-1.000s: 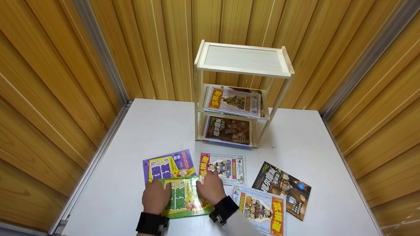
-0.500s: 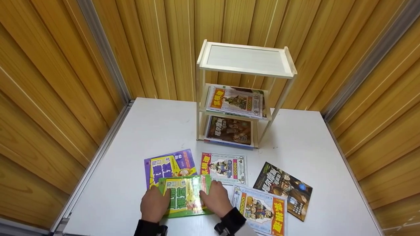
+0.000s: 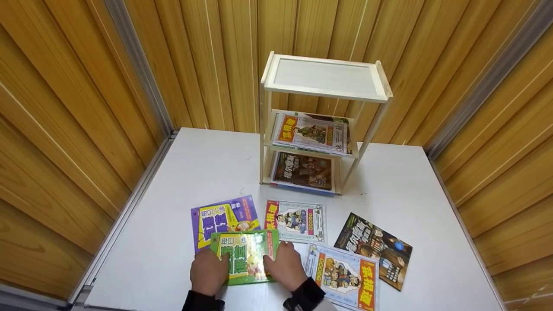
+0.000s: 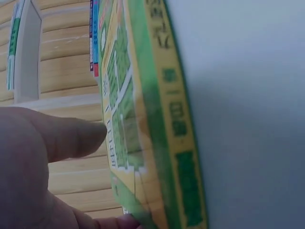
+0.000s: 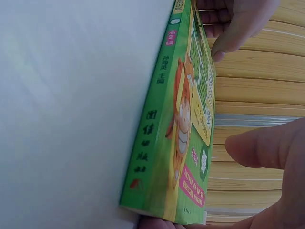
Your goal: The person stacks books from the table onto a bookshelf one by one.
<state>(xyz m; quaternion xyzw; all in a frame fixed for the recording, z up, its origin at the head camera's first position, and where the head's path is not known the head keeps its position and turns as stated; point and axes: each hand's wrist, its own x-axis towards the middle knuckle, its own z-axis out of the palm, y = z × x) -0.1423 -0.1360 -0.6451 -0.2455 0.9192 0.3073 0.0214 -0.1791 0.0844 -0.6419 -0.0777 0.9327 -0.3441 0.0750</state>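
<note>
A green book [image 3: 245, 255] with a yellow title panel lies at the front of the white table, overlapping a purple book [image 3: 231, 214] behind it. My left hand [image 3: 209, 271] grips its left end, and my right hand [image 3: 287, 265] holds the right end. Both thumbs are over the cover. In the left wrist view the spine of the green book [image 4: 164, 105] faces the camera, the left thumb [image 4: 78, 136] beside the cover. From the right wrist, fingertips show at the lower end of the green book [image 5: 164, 129]; other fingers are hidden.
A three-tier pale wooden rack [image 3: 326, 80] stands at the back, books on its two lower shelves. Right of the hands lie a white-and-red book [image 3: 300, 221], a light blue book [image 3: 343, 276] and a dark book [image 3: 380, 248]. Wood-patterned walls [image 3: 319, 26] enclose the table.
My hands have slid from the green book's upper corners down along its two ends. The book stays nearly in place over the purple one. The head view has shifted slightly.
</note>
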